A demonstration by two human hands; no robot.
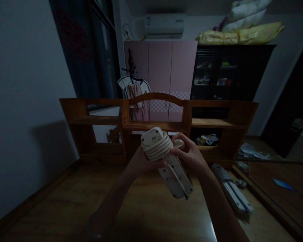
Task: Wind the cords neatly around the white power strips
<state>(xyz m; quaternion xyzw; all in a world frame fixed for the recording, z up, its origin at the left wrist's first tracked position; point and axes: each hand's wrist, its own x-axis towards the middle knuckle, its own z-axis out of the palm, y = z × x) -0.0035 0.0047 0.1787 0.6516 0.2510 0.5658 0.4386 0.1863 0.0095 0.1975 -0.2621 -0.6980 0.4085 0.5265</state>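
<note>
Curling round a white power strip [175, 185], the left hand [144, 164] held it above the wooden boards [154, 211], thumb lying across its face. The right hand [190, 153], fingers closed in a pinch, had hold of the plug [178, 144] beside the cord [158, 149] wound about the strip's upper part. A second corded strip [233, 193] lay to the right; beyond stood a wooden shelf unit [156, 126], then a pink wardrobe [160, 67].

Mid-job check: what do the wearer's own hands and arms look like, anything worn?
The left hand and right hand are bare: no gloves, and no rings I can make out. No sleeves cover the wrists. A faint curved edge low on the left forearm is too dim to identify.
</note>
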